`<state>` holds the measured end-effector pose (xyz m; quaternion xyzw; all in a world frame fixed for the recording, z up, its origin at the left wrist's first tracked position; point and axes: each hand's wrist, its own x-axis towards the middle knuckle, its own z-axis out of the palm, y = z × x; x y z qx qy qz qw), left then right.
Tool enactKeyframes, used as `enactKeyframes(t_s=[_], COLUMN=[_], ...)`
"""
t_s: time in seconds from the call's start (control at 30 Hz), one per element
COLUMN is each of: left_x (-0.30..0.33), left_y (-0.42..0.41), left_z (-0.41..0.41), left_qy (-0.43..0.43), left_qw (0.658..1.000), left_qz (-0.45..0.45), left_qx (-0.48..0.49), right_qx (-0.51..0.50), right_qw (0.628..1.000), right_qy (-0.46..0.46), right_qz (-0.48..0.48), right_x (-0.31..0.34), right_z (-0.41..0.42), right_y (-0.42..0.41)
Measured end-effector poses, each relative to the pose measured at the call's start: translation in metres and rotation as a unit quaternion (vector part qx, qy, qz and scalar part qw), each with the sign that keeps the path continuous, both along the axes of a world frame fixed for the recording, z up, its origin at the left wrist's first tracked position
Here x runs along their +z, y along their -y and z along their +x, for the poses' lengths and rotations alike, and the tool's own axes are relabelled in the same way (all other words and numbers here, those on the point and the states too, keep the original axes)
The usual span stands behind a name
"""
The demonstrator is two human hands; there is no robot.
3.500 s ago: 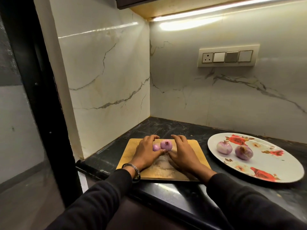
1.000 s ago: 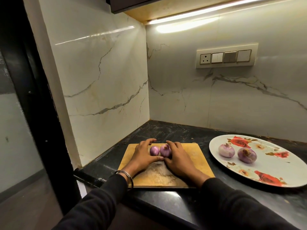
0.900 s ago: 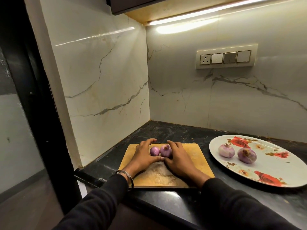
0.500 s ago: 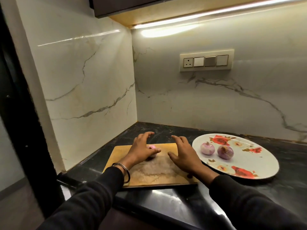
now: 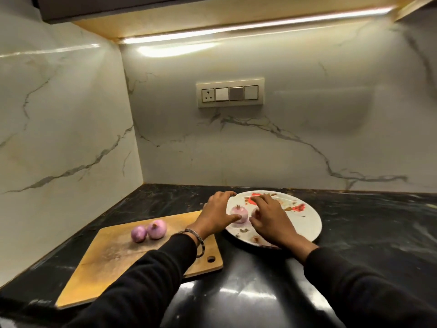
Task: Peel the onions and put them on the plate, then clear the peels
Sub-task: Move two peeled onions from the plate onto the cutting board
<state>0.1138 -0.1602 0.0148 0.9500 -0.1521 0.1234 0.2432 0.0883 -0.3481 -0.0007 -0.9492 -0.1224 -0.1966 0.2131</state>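
Note:
Two purple onions lie side by side on the wooden cutting board [image 5: 113, 259], a small one [image 5: 138, 233] and a bigger one [image 5: 156, 229]. To its right, the white flowered plate [image 5: 307, 223] holds a pale onion [image 5: 239, 212] and a second onion [image 5: 254, 211] that is mostly hidden. My left hand [image 5: 216, 215] reaches over the plate's left rim with fingers spread and its thumb against the pale onion. My right hand [image 5: 268, 217] arches over the second onion, its fingers curled around it; a firm grip is not visible.
Small brown peel scraps [image 5: 243, 230] lie on the plate's near side. The black stone counter [image 5: 248, 292] fills a corner between marble walls at left and back. A switch panel [image 5: 230, 94] is on the back wall. The counter's front edge runs below the board.
Both hands left the two onions on the cutting board and moved right onto the plate. The view swung right and downward with them.

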Motion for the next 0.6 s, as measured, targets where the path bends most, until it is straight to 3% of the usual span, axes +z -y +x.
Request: enactKeyframes(t_s=[0.1,0.23,0.37,0.6], left_x=[-0.005,-0.017,-0.024,-0.031], left_y=[0.021,0.038,0.041,0.039], left_z=[0.006,0.012,0.014,0.015], left_qy=[-0.008,-0.027,-0.016,-0.008], left_qw=[0.999,0.998,0.999,1.0], left_qz=[0.038,0.062,0.026,-0.01], left_qx=[0.0,0.004,0.015,0.015], right_qx=[-0.016,-0.012,-0.012,-0.026], right_qw=[1.0,0.997,0.993,0.992], right_qy=[0.0,-0.072,-0.111,-0.097], right_qz=[-0.009,0.01,0.03,0.078], right_x=[-0.004,-0.005,-0.011,-0.015], right_z=[0.008,0.01,0.015,0.019], right_y=[0.019,0.031,0.034,0.022])
